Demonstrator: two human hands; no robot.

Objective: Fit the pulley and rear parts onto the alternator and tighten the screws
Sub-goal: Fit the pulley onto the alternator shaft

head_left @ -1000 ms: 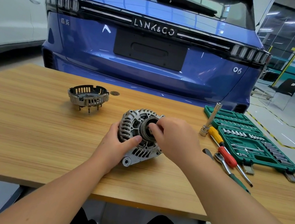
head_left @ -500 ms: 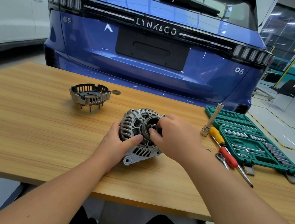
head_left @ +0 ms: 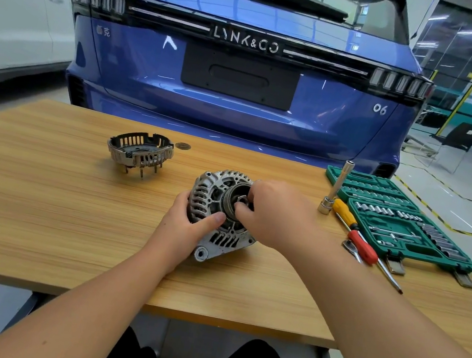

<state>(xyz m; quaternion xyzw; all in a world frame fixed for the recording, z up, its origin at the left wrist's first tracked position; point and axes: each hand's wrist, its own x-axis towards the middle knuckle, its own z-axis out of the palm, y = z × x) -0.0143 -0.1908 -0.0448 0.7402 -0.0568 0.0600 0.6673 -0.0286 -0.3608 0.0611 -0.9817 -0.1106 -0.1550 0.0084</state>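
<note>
At far left we see part of a white car, and beside it the rear of a blue car whose tailgate bears the lettering "LYNK&CO" across the light bar, the numerals "06" at lower right, and two small characters at upper left that we cannot read with certainty. In front of it lies the wooden tabletop. On its left half the rear cover, a slotted ring with studs pointing down, stands well apart from the alternator; a small dark disc lies just behind it.

Our left hand reaches in from below, its forearm rising diagonally, and grips the near left side of the alternator, thumb pressed on the front face and the other fingers curled round the ribbed housing. The alternator sits tilted at the middle of the tabletop, its pulley facing us. Our right hand comes from the lower right, wrist raised, and its thumb and curled fingers pinch the nut at the pulley's centre.

Further right, a socket extension stands upright, a screwdriver with a yellow and red handle lies on the tabletop, a ratchet is just beside it, and an open green socket case lies near the edge.
</note>
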